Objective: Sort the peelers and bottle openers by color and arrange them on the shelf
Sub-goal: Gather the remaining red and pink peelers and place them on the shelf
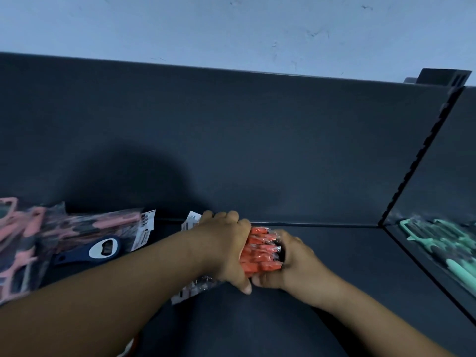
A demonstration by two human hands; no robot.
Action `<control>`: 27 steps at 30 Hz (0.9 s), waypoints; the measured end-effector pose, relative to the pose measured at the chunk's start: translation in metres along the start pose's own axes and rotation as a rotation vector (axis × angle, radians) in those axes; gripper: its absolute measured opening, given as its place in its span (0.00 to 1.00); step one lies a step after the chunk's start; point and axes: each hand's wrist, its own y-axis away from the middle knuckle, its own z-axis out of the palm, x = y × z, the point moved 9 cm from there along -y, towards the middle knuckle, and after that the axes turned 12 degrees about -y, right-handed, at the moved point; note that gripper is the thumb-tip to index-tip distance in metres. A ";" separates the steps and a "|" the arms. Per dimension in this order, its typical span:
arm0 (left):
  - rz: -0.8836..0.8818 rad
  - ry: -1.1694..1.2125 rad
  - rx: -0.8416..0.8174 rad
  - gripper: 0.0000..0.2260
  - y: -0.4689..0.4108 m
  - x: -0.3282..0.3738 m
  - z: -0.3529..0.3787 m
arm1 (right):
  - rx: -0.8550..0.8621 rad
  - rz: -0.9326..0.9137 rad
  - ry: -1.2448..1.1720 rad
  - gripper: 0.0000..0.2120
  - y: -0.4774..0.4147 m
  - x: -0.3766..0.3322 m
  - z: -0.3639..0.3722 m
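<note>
The orange peelers (260, 251) sat mid-shelf (334, 266), clasped between the left hand (226, 248) and right hand (291, 264), both curled round the wrapped bundle, probably to square it. Pink packs (25, 235) and a navy bottle opener (95, 249) lay to the left, and mint peelers (438, 243) sat beyond the divider (422, 155).

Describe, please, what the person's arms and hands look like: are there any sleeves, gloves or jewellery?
The left hand and the right hand wear no gloves, and no rings, watch or bracelet can be seen. Both arms are bare as far as the frame shows, with no sleeves in view.
</note>
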 end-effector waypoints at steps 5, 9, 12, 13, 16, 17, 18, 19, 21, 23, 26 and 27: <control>-0.031 -0.004 -0.046 0.36 0.007 -0.007 -0.015 | -0.078 0.014 -0.069 0.33 -0.002 0.002 0.005; -0.045 -0.031 -0.088 0.49 0.015 -0.006 -0.004 | -0.116 0.042 0.146 0.36 0.006 -0.011 0.007; -0.031 -0.036 -0.136 0.57 0.021 -0.001 0.006 | -0.159 0.069 0.172 0.46 0.005 -0.005 0.010; -0.029 -0.025 -0.174 0.59 0.022 0.001 0.011 | -0.178 0.092 0.105 0.56 0.005 -0.001 0.011; -0.032 -0.002 -0.277 0.63 0.017 -0.001 0.026 | -0.225 0.064 -0.149 0.66 0.006 -0.001 0.016; -0.034 0.016 -0.298 0.64 0.015 -0.002 0.028 | -0.237 0.054 -0.215 0.67 0.006 -0.004 0.015; -0.032 0.036 -0.312 0.64 0.013 -0.003 0.029 | -0.239 0.037 -0.262 0.66 0.006 -0.007 0.013; -0.030 0.054 -0.313 0.65 0.010 -0.005 0.028 | -0.227 0.011 -0.278 0.64 0.004 -0.010 0.010; -0.026 0.072 -0.274 0.63 0.002 -0.010 0.021 | -0.193 -0.014 -0.263 0.60 -0.003 -0.010 0.002; -0.036 0.058 -0.186 0.58 -0.009 -0.017 0.008 | -0.176 -0.022 -0.269 0.53 -0.009 -0.011 -0.003; -0.050 0.051 -0.110 0.44 -0.020 -0.027 -0.005 | -0.173 -0.025 -0.300 0.37 -0.017 -0.017 -0.003; -0.047 0.044 -0.105 0.40 -0.023 -0.029 -0.006 | -0.171 -0.031 -0.313 0.35 -0.020 -0.018 -0.002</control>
